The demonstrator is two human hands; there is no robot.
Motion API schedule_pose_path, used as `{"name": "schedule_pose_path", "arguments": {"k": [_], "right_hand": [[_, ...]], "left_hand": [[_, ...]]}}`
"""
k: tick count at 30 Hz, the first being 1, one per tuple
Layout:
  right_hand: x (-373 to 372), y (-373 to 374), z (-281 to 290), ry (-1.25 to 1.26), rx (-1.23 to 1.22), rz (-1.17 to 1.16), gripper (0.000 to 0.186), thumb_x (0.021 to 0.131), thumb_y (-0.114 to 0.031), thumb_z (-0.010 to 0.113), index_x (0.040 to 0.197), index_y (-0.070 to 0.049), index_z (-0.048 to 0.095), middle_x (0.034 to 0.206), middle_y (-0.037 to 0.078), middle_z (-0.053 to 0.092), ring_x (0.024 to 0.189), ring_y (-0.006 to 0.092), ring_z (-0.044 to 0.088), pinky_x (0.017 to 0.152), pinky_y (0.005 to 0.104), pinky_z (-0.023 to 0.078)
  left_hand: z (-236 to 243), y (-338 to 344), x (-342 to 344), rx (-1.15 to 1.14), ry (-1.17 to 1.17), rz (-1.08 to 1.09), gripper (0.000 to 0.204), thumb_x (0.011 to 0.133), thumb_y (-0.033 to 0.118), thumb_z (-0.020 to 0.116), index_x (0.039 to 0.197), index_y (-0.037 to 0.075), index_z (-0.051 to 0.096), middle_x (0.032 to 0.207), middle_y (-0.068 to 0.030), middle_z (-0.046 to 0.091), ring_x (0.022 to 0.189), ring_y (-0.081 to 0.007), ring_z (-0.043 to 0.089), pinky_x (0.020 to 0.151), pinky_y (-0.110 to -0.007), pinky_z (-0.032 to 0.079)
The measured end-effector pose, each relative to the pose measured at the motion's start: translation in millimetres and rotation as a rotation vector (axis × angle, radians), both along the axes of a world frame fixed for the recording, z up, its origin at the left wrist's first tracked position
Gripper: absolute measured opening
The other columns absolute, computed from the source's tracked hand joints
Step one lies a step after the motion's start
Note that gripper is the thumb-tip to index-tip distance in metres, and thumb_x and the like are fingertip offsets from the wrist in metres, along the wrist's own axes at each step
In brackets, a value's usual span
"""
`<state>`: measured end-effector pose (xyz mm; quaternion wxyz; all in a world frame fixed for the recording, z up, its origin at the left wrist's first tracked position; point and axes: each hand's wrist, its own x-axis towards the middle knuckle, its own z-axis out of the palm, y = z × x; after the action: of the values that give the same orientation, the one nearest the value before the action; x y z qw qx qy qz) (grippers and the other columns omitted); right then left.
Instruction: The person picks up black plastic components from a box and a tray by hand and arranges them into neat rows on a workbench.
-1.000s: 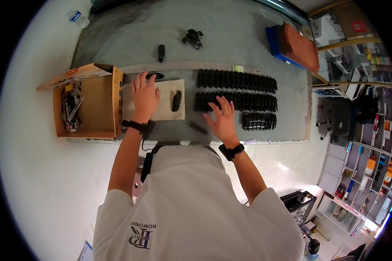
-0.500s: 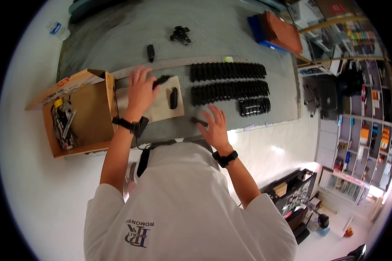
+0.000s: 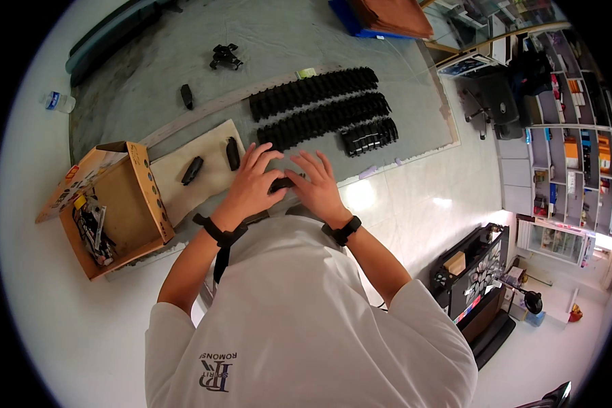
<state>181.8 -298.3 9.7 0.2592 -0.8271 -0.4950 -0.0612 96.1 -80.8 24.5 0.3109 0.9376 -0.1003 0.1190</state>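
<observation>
Near the table's front edge, both my hands meet at a small dark elongated piece point(image 3: 279, 183). My left hand point(image 3: 249, 187) has its thumb and curved fingers about the left end. My right hand point(image 3: 319, 194) pinches the other end, and the fingers hide much of the piece. Just left of them, a beige sheet point(image 3: 204, 153) bears two black elongated pieces, one point(image 3: 192, 170) tilted and one point(image 3: 232, 154) nearer my left hand. Beyond my hands, many similar black pieces stand side by side in a far row point(image 3: 313, 93), a middle row point(image 3: 323, 120) and a short row point(image 3: 370, 137).
An opened cardboard box point(image 3: 153, 197) with loose tools stands at the left. On the table's far part lie a single black piece point(image 3: 186, 96) and a black jointed thing point(image 3: 226, 57). A plastic bottle point(image 3: 60, 102) is at far left; brown and blue folders point(image 3: 387, 19) lie at the back.
My left hand has moved from over the sheet, right and nearer, to join my right hand at the dark piece. A black piece now lies where it was. The view has turned.
</observation>
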Motion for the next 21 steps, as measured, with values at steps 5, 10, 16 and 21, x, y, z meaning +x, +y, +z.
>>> {"name": "schedule_pose_path", "arguments": {"k": [5,10,16,21], "right_hand": [[22.0,-36.2,0.4,0.041,0.036,0.015,0.044,0.079,-0.004,0.079,0.121,-0.018,0.080,0.150,0.010,0.060,0.150,0.0326,0.051,0.127,0.0589,0.037],[48.4,-71.3,12.0,0.029,0.102,0.051,0.037,0.080,-0.005,0.077,0.114,-0.018,0.084,0.148,0.011,0.062,0.146,0.0365,0.054,0.123,0.0585,0.041],[67.9,-97.4,11.2,0.092,0.148,0.166,0.035,0.078,-0.009,0.078,0.110,-0.022,0.084,0.157,0.010,0.056,0.152,0.0369,0.048,0.127,0.0589,0.037],[84.0,-112.1,3.5,0.159,0.166,0.230,0.039,0.075,-0.011,0.080,0.111,-0.022,0.083,0.163,0.009,0.052,0.156,0.0369,0.042,0.129,0.0593,0.034]], "left_hand": [[6.7,-21.4,16.4,-0.062,0.085,-0.091,0.036,0.082,0.027,0.090,0.109,0.008,0.074,0.146,-0.0101,0.056,0.153,-0.0352,0.041,0.133,-0.056,0.029],[10.8,-49.8,37.3,-0.058,0.124,-0.104,0.055,0.081,0.032,0.092,0.126,0.011,0.069,0.155,-0.0127,0.051,0.155,-0.0386,0.038,0.133,-0.057,0.028],[17.8,-79.3,64.2,0.014,0.182,-0.203,0.076,0.074,0.040,0.094,0.140,0.013,0.068,0.158,-0.0163,0.049,0.156,-0.0382,0.037,0.134,-0.057,0.025],[22.9,-99.2,79.9,0.063,0.229,-0.219,0.074,0.073,0.044,0.095,0.134,0.010,0.071,0.162,-0.0183,0.046,0.158,-0.0393,0.033,0.136,-0.059,0.022]]}}
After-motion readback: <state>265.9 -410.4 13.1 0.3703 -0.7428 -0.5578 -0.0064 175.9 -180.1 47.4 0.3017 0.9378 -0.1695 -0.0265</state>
